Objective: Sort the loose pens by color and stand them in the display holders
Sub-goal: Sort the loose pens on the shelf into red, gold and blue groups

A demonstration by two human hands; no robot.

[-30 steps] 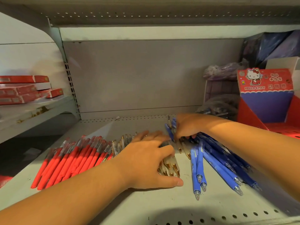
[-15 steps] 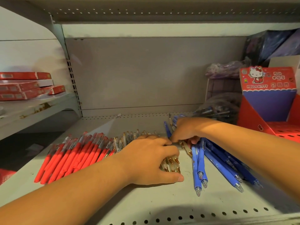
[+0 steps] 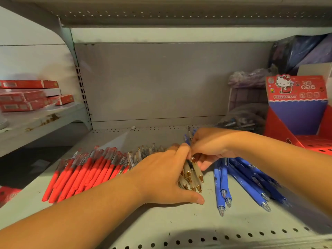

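Red pens (image 3: 84,169) lie in a pile on the left of the grey metal shelf (image 3: 179,223), tips toward me. Clear pens (image 3: 192,178) with gold tips are in the middle and blue pens (image 3: 242,182) are fanned out on the right, all flat on the shelf with none standing. From my feed, the left hand (image 3: 161,177) sits on top of the clear pens, its fingers (image 3: 181,151) curled over the far side of the bundle and its thumb stretched along the shelf in front. The right hand (image 3: 210,146) touches the left fingertips. Its fingers (image 3: 204,164) are curled and pinch the top of the same clear pile, with a gold tip showing under them. Blue pen ends poke up just behind it. I can't tell how many pens it holds. A Hello Kitty display holder (image 3: 296,112), red card, stands at far right. Red boxes (image 3: 23,97) are stacked on the neighbouring shelf to the left.
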